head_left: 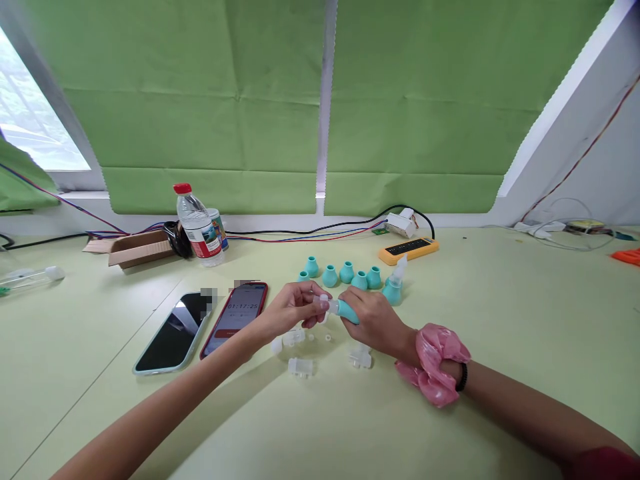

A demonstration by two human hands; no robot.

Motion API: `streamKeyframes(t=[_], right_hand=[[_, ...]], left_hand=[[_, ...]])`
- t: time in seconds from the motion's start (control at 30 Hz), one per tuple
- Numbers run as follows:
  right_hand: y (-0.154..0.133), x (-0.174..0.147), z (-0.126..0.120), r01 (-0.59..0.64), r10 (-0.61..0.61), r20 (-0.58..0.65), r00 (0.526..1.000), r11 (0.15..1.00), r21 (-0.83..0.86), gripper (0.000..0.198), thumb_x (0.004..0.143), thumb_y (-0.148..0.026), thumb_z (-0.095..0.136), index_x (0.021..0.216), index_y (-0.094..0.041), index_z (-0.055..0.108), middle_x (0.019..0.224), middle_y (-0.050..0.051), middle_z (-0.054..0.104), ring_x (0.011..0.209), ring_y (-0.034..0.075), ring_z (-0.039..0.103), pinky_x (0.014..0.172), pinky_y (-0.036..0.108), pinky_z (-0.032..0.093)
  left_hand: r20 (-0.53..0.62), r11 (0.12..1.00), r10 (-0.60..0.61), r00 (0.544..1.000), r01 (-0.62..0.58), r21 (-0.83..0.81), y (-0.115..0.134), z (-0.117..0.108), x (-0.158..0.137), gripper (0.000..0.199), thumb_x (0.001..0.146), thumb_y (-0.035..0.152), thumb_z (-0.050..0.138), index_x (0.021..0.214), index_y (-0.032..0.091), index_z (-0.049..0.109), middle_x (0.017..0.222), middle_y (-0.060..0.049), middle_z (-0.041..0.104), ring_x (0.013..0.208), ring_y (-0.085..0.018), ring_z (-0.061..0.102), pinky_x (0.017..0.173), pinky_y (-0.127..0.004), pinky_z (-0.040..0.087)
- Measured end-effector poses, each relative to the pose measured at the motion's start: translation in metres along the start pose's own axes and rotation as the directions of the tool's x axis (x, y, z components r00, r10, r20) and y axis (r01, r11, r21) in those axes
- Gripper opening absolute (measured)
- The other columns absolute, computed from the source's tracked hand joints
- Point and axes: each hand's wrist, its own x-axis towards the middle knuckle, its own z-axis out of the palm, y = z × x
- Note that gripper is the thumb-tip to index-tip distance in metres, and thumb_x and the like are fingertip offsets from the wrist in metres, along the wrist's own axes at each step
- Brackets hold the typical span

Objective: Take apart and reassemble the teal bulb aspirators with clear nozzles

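Note:
My right hand (375,320) is wrapped round a teal squeeze bulb (347,311) lying on its side, its mouth toward the left. A translucent plastic fitting (333,306) joins the bulb's mouth, and the fingertips of my left hand (293,308) pinch its other end. Beneath my hands lie loose translucent fittings (301,367), another fitting (360,357) and a few small clear bits (328,338). Several teal bulbs (329,276) stand upright just beyond my hands. One bulb at their right end (393,291) carries a translucent top (399,270).
To the left lie a dark-screened phone (173,333) and a red-cased phone (235,319) showing a timer. Farther back are a water bottle (200,230), a cardboard tray (143,249) and a yellow power strip (409,251). Cables (300,233) run along the wall.

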Motion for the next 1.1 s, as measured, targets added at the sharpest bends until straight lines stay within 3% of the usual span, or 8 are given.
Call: streamKeyframes(t=[0.27,0.4,0.57,0.67,0.8,0.87,0.97,1.1], right_hand=[[-0.005,0.003,-0.003,-0.060,0.056,0.021,0.998,0.916,0.396,0.008,0.063,-0.009,0.044,0.066,-0.016,0.048,0.060,0.000,0.051,0.056,0.012,0.047,0.051,0.023,0.033],[-0.009,0.006,-0.015,-0.238,0.097,0.236,0.967,0.680,0.694,0.005,0.062,-0.012,0.049,0.064,-0.016,0.048,0.055,-0.004,0.044,0.049,0.007,0.041,0.045,0.019,0.032],[-0.007,0.007,-0.023,-0.606,-0.035,0.632,0.774,0.249,0.756,0.012,0.063,-0.019,0.055,0.072,-0.016,0.046,0.048,-0.008,0.037,0.036,0.004,0.036,0.033,0.015,0.026],[-0.004,0.007,-0.022,-0.691,-0.150,0.696,0.703,0.087,0.717,0.013,0.064,-0.020,0.056,0.069,-0.016,0.044,0.049,-0.008,0.039,0.034,0.002,0.035,0.030,0.014,0.024],[-0.001,0.007,-0.020,-0.743,-0.286,0.701,0.653,-0.061,0.667,0.015,0.066,-0.021,0.056,0.073,-0.016,0.045,0.049,-0.008,0.043,0.031,0.001,0.032,0.028,0.013,0.021],[-0.001,0.008,-0.019,-0.731,-0.311,0.677,0.667,-0.100,0.675,0.014,0.069,-0.027,0.053,0.075,-0.015,0.046,0.047,-0.006,0.045,0.030,0.003,0.034,0.028,0.014,0.021],[0.000,0.008,-0.020,-0.636,-0.253,0.597,0.762,-0.118,0.762,0.023,0.075,-0.035,0.045,0.074,-0.013,0.051,0.044,-0.003,0.050,0.035,0.006,0.042,0.036,0.017,0.033],[0.003,0.012,-0.025,-0.479,-0.085,0.474,0.876,-0.042,0.877,0.028,0.077,-0.037,0.046,0.072,-0.012,0.057,0.062,0.004,0.060,0.062,0.012,0.056,0.063,0.025,0.043]], left_hand=[[-0.032,0.880,0.113,0.993,-0.085,0.468,0.011,0.007,-0.011,0.020,0.077,0.031,0.046,0.082,0.014,0.054,0.059,0.001,0.048,0.053,-0.008,0.041,0.047,-0.018,0.032],[0.036,0.812,0.199,0.979,-0.185,0.554,0.018,0.009,-0.015,0.019,0.079,0.029,0.043,0.084,0.015,0.055,0.066,0.000,0.052,0.057,-0.008,0.042,0.051,-0.019,0.033],[0.102,0.770,0.226,0.969,-0.242,0.590,0.016,0.007,-0.014,0.021,0.079,0.027,0.043,0.089,0.014,0.055,0.068,-0.002,0.055,0.058,-0.009,0.045,0.053,-0.019,0.035],[0.134,0.804,0.184,0.974,-0.228,0.549,0.012,0.006,-0.014,0.023,0.079,0.028,0.043,0.092,0.014,0.055,0.072,-0.003,0.057,0.060,-0.010,0.048,0.054,-0.019,0.036],[0.163,0.836,0.168,0.972,-0.228,0.499,0.013,0.007,-0.014,0.024,0.078,0.029,0.045,0.093,0.014,0.056,0.077,-0.005,0.059,0.065,-0.011,0.052,0.057,-0.020,0.039],[0.155,0.837,0.181,0.971,-0.235,0.494,0.018,0.006,-0.014,0.025,0.078,0.030,0.046,0.094,0.015,0.057,0.079,-0.005,0.061,0.066,-0.012,0.052,0.059,-0.021,0.040],[0.104,0.822,0.211,0.972,-0.234,0.519,0.027,-0.002,-0.013,0.032,0.076,0.031,0.049,0.104,0.018,0.054,0.082,-0.004,0.061,0.066,-0.011,0.052,0.060,-0.021,0.040],[0.037,0.704,0.160,0.986,-0.140,0.696,0.027,-0.024,-0.011,0.033,0.078,0.032,0.044,0.106,0.018,0.052,0.082,-0.004,0.061,0.066,-0.012,0.053,0.057,-0.021,0.039]])
